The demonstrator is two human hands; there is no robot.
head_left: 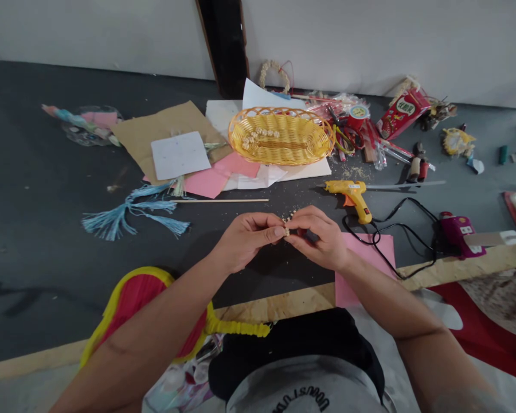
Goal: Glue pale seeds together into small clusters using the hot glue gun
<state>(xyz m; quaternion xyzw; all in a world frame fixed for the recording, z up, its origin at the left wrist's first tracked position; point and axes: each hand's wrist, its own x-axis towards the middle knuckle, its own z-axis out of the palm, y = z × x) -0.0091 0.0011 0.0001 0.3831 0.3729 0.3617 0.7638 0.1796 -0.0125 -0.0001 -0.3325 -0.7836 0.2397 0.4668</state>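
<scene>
My left hand (258, 236) and my right hand (317, 234) meet above the dark table. Between their fingertips is a small cream-coloured beaded piece (287, 229), pinched from both sides; its exact kind is too small to make out. Similar little cream clusters (258, 136) lie in the left part of a yellow wicker basket (279, 155) farther back. Pale crumbs are scattered on the table around my fingers. A thin wooden stick (223, 201) lies just beyond my left hand, and a yellow glue gun (353, 198) rests beyond my right.
Blue tassels (124, 215) lie at left. Brown paper (167, 129) and pink sheets sit by the basket. The black cord (430, 252) runs to a purple power socket (458, 235). A red box (403, 113) stands back right. A yellow-edged red fan (141, 295) is under my left forearm.
</scene>
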